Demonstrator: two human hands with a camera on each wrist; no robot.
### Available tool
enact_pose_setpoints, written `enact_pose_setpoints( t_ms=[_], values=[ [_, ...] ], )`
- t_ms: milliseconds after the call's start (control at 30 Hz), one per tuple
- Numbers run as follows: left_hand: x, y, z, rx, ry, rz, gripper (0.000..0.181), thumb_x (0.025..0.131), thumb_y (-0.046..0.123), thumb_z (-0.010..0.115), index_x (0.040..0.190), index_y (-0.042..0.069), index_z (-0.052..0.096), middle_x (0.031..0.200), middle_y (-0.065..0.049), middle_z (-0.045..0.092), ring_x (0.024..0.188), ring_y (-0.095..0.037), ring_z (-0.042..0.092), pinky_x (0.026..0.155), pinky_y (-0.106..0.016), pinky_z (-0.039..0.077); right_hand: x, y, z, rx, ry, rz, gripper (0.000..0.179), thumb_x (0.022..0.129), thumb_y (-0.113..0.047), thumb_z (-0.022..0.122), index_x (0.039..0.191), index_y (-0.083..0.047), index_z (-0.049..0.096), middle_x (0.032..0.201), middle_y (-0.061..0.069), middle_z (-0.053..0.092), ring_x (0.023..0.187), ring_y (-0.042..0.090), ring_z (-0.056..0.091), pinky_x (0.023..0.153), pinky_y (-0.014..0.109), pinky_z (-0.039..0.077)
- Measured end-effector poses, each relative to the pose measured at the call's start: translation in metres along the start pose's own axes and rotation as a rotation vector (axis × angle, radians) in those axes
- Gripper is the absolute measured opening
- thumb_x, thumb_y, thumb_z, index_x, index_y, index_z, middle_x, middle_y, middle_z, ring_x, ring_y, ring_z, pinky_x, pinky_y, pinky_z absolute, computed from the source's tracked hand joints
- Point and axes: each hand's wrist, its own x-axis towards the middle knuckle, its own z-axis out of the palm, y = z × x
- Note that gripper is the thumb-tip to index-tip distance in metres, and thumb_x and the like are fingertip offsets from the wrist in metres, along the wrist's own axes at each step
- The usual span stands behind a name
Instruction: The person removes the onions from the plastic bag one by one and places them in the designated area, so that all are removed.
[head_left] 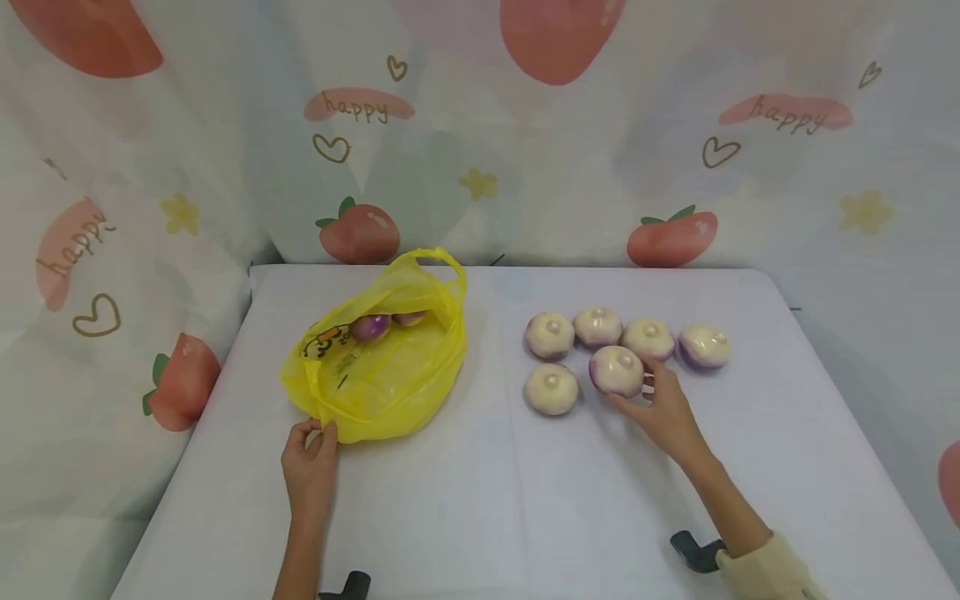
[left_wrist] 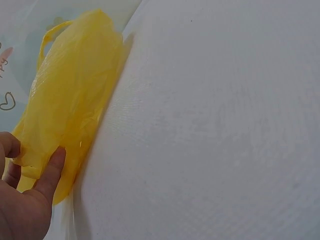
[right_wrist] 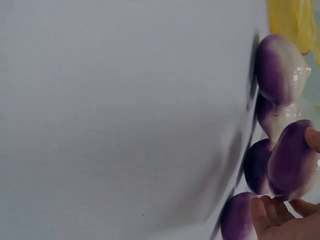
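Note:
In the head view a yellow plastic bag lies at the left of the table, its mouth facing up and toward me. Two purple onions show inside it. My left hand pinches the bag's near left rim between thumb and fingers; the left wrist view shows the same hold on the yellow film. Over on the right, my right hand grips a glossy white-and-purple onion by its side. In the right wrist view this held onion is raised off the table.
Several similar onions stand around the held one: a back row with one onion at its left end and another at its right, plus one nearer onion. A printed curtain hangs behind the white table.

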Motion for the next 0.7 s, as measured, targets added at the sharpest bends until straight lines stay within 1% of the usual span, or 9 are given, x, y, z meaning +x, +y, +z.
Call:
enact_pose_setpoints(
  t_ms=[100,200,333,433,567,700],
  values=[
    [0.0,-0.001,0.0,0.009,0.0,0.0,0.024,0.094,0.022,0.058,0.1,0.0,0.051,0.104,-0.016,0.063,0.08,-0.008,0.061,0.066,-0.012,0.048,-0.001,0.005,0.002,-0.026,0.004,0.001,0.077,0.083,-0.019,0.074,0.137,0.012,0.029,0.127,0.03,0.04,0.11,0.042,0.044,0.087,0.054,0.042],
    [0.0,-0.001,0.001,0.016,-0.001,0.001,0.025,0.094,0.023,0.058,0.101,0.0,0.051,0.106,-0.015,0.062,0.081,-0.007,0.061,0.065,-0.012,0.048,-0.002,0.009,0.003,-0.052,-0.005,0.029,0.077,0.083,-0.018,0.074,0.137,0.014,0.028,0.125,0.033,0.039,0.11,0.045,0.043,0.089,0.056,0.041],
    [-0.001,-0.001,0.0,0.0,-0.006,-0.007,0.025,0.094,0.022,0.058,0.101,0.0,0.05,0.11,-0.014,0.061,0.083,-0.007,0.061,0.066,-0.011,0.048,-0.002,0.012,0.004,-0.059,-0.069,0.092,0.079,0.084,-0.019,0.073,0.138,0.014,0.025,0.128,0.035,0.036,0.113,0.046,0.042,0.091,0.055,0.041],
    [-0.001,-0.001,0.0,-0.014,-0.012,-0.011,0.025,0.094,0.022,0.058,0.101,-0.001,0.05,0.113,-0.013,0.059,0.084,-0.007,0.061,0.067,-0.012,0.048,-0.002,0.015,0.006,-0.047,-0.102,0.116,0.081,0.084,-0.02,0.072,0.139,0.013,0.023,0.131,0.034,0.034,0.115,0.046,0.041,0.092,0.054,0.04],
    [-0.001,-0.001,0.0,-0.023,-0.014,-0.008,0.025,0.094,0.021,0.059,0.101,-0.001,0.05,0.115,-0.012,0.057,0.084,-0.007,0.061,0.068,-0.012,0.048,-0.004,0.017,0.006,-0.041,-0.099,0.104,0.082,0.084,-0.02,0.073,0.139,0.013,0.023,0.13,0.033,0.035,0.115,0.045,0.041,0.092,0.055,0.04],
    [0.0,-0.002,0.0,-0.026,-0.013,-0.005,0.024,0.093,0.02,0.059,0.101,-0.001,0.05,0.114,-0.012,0.058,0.084,-0.006,0.061,0.068,-0.012,0.049,-0.005,0.018,0.006,-0.052,-0.097,0.093,0.081,0.084,-0.02,0.073,0.139,0.013,0.024,0.13,0.034,0.035,0.115,0.046,0.041,0.092,0.055,0.04]
  ],
)
